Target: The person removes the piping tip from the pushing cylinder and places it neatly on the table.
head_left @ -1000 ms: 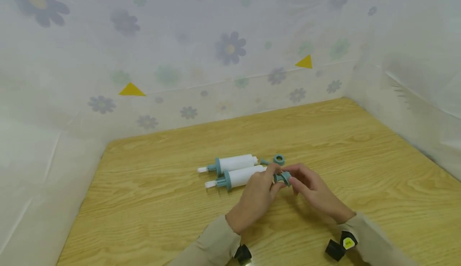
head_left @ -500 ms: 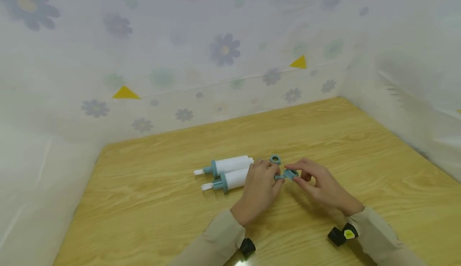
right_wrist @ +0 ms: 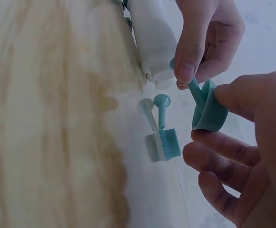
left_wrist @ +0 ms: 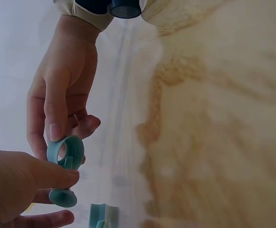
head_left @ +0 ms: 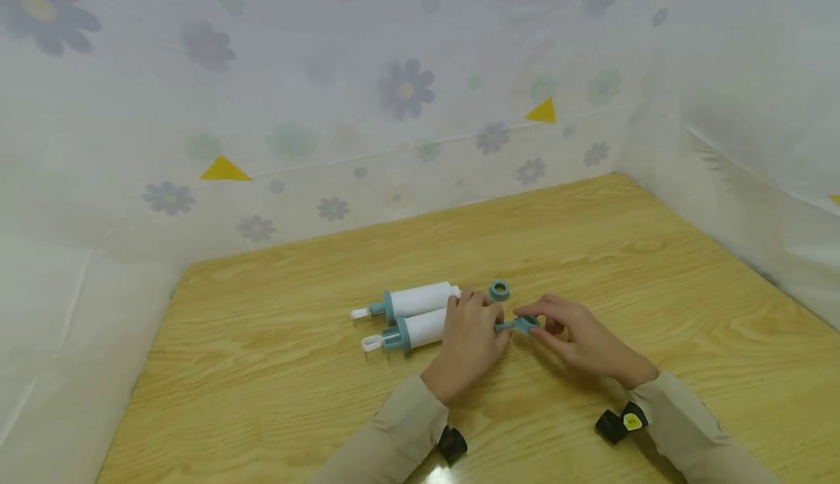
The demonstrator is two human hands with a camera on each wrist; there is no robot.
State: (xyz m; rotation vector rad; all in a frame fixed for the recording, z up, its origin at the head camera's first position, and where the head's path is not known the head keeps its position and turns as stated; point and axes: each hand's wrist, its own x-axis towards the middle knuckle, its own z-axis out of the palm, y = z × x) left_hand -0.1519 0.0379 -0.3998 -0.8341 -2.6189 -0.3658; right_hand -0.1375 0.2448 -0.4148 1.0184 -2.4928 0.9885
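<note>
My left hand (head_left: 467, 349) pinches the thin stem (head_left: 504, 326) of a small teal plastic part between thumb and fingers. Its flared, cup-shaped end (left_wrist: 63, 197) shows past the left thumb in the left wrist view. At the stem's other end is a teal ring (head_left: 528, 324), which my right hand (head_left: 584, 340) pinches at its rim by thumb and fingertips. The right wrist view shows the stem running into the open side of the ring (right_wrist: 211, 114). Beyond the hands, a second teal ring (head_left: 499, 290) lies on the table, a flared stem (right_wrist: 162, 111) at it.
Two white cylinders with teal collars lie side by side left of the hands: the rear one (head_left: 420, 299) and the front one (head_left: 423, 329), partly behind my left hand. White loops (head_left: 372, 342) stick out at their left ends. A flowered sheet (head_left: 315, 105) surrounds the wood-grain table (head_left: 275, 367).
A second ago the hands were close together around the teal part. My right hand has drawn slightly right with the ring, and the stem shows between the hands. The view has shifted slightly.
</note>
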